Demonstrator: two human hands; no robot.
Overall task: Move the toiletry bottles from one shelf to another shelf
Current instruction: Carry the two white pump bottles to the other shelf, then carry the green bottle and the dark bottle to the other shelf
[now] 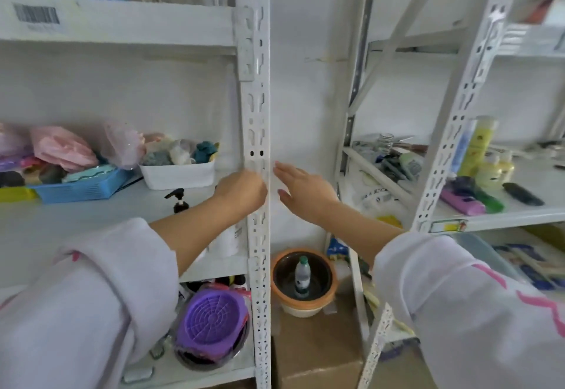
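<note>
Left grip: left hand (241, 188) is curled at the inner side of the white slotted upright (256, 144); its fingers are hidden behind the post, so I cannot tell whether it holds anything.
Right grip: right hand (301, 185) is open, fingers extended and loosely spread, holding nothing, in the gap between the two racks.
Bottles on left shelf: a dark pump bottle (179, 201) stands upright just beside the left forearm; a white bottle (227, 240) is mostly hidden under that forearm, near the post.
Bottles on right shelf: yellow bottles (481, 150) stand together, with a purple bottle (461, 202) and a green one (489, 200) lying on their sides in front.
Stage, as I judge it: some bottles sit on each shelf, so the transfer looks partway done; direction is unclear.
Risk one: the forearm lies close to the pump bottle, so a sideways sweep could tip it.
Risk two: a bottle passed around the upright could strike the post and slip from the fingers.
Risk three: a drop in the gap would land near the orange-rimmed pot (305, 281) below.
</note>
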